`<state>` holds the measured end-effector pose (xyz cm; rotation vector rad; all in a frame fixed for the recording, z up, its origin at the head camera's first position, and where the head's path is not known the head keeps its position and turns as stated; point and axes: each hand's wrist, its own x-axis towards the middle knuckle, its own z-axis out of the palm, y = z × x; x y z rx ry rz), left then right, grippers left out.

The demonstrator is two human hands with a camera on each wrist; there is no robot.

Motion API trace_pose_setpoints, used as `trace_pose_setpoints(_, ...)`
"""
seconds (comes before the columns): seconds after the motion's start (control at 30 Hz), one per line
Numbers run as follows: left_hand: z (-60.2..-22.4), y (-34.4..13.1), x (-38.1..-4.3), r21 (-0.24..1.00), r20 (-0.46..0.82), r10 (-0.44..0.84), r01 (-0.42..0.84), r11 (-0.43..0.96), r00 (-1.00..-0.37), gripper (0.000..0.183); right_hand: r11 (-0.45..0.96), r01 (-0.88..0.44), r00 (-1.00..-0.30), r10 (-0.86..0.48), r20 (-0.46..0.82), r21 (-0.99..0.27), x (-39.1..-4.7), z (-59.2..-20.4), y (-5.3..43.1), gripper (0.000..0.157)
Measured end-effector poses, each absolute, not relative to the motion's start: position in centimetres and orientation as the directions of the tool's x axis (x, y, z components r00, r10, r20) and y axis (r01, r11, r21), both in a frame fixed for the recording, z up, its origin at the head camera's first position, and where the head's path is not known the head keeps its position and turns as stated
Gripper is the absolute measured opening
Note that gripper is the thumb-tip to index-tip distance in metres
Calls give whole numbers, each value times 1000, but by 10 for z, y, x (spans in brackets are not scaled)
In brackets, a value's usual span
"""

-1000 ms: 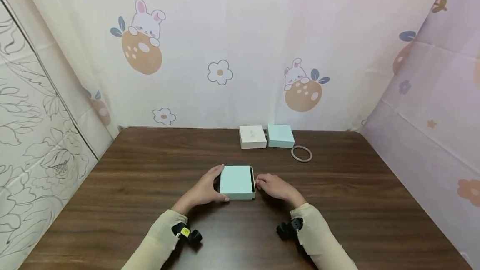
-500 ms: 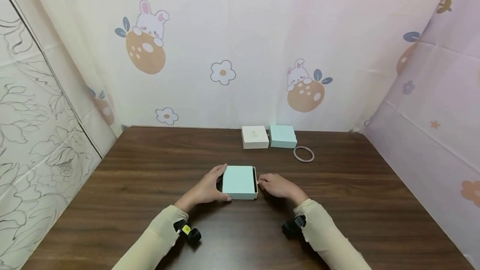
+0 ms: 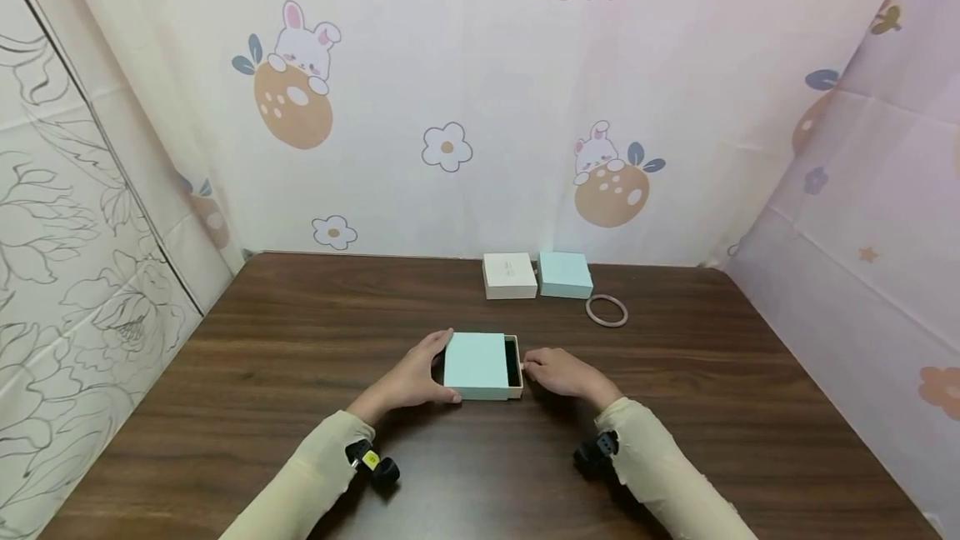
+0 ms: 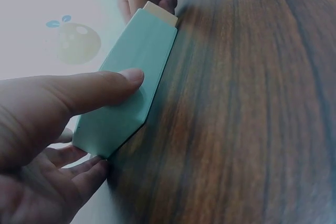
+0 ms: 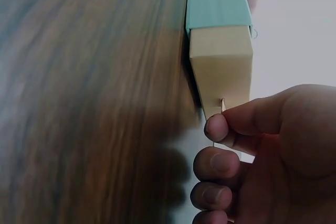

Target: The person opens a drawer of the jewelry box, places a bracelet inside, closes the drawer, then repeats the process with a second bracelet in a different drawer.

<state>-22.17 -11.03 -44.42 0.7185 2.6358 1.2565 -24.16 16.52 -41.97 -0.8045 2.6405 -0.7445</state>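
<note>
A mint-green drawer box (image 3: 476, 366) lies flat on the table near its middle. Its cream inner tray (image 5: 223, 69) sticks out a short way on the right, with a dark interior showing in the head view. My left hand (image 3: 408, 375) grips the sleeve from the left, thumb on the near side and fingers on the far side. At the tray's right end, my right hand (image 3: 564, 375) pinches a small ribbon pull tab (image 5: 222, 104) between thumb and forefinger. What lies inside the tray cannot be made out.
A white box (image 3: 510, 276) and a second mint box (image 3: 566, 275) stand side by side at the back of the brown wooden table (image 3: 337, 298). A pale pink ring (image 3: 607, 311) lies in front of them. Behind hangs a printed curtain (image 3: 487, 65).
The right hand has moved right, drawing the inner tray further out of the sleeve. The left hand keeps its grip on the sleeve. The head view has shifted slightly.
</note>
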Motion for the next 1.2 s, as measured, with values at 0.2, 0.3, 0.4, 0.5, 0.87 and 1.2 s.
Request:
trace_pose_setpoints(0.2, -444, -110, -220, 765, 85, 465, 357, 536, -881, 101, 743, -413, -825, -550, -129, -527, -242, -419, 175, 29)
trace_pose_setpoints(0.3, -443, -110, -220, 762, 84, 462, 355, 541, -883, 101, 749, -407, -829, -543, -134, -522, -242, -420, 180, 28)
trace_pose_setpoints(0.4, -443, -110, -220, 757, 83, 466, 359, 545, -881, 101, 755, -396, -834, -534, -139, -522, -243, -419, 183, 28)
trace_pose_setpoints(0.5, -443, -110, -221, 756, 84, 473, 365, 544, -877, 100, 763, -386, -840, -523, -144, -519, -242, -419, 185, 28)
trace_pose_setpoints(0.87, -444, -109, -222, 753, 82, 478, 368, 546, -875, 100, 777, -360, -852, -499, -158, -516, -241, -419, 193, 28)
trace_pose_setpoints(1.2, -444, -110, -220, 739, 66, 474, 362, 568, -878, 100, 784, -344, -856, -488, -172, -516, -241, -419, 195, 28)
